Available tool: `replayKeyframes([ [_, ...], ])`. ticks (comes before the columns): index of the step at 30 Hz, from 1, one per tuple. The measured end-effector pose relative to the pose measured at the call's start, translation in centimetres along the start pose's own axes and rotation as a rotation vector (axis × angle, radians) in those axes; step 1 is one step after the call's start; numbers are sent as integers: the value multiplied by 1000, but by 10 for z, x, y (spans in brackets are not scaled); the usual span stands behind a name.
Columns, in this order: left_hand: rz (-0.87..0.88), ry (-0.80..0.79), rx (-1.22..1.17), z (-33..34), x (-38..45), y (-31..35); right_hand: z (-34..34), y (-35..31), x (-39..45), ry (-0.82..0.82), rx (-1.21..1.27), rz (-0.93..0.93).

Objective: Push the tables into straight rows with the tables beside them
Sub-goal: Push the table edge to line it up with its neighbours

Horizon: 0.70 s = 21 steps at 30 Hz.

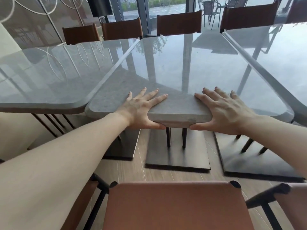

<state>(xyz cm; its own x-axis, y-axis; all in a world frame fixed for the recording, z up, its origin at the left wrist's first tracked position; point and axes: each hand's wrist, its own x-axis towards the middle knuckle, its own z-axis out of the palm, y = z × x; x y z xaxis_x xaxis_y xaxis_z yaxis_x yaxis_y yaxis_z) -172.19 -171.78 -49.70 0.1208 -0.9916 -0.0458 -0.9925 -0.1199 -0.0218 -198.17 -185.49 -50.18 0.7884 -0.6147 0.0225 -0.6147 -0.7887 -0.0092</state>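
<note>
A grey stone-topped middle table (174,67) stands between a left table (49,72) and a right table (282,55). Its near edge juts toward me, a little past the left table's near edge. My left hand (142,110) grips that near edge, fingers flat on top and thumb hooked underneath. My right hand (222,112) grips the same edge further right in the same way. The middle table touches or nearly touches both neighbours along its long sides.
A brown leather chair (176,205) stands right below me, with another chair's arm (272,196) at the lower right. Several brown chairs (179,22) line the tables' far side before the glass wall. Black square table bases (177,156) sit on the wooden floor.
</note>
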Motion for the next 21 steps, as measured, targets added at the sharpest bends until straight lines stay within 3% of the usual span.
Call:
replayKeyframes([
  [21, 8, -11, -26, -1, 6, -5, 2, 7, 9, -14, -43, -27],
])
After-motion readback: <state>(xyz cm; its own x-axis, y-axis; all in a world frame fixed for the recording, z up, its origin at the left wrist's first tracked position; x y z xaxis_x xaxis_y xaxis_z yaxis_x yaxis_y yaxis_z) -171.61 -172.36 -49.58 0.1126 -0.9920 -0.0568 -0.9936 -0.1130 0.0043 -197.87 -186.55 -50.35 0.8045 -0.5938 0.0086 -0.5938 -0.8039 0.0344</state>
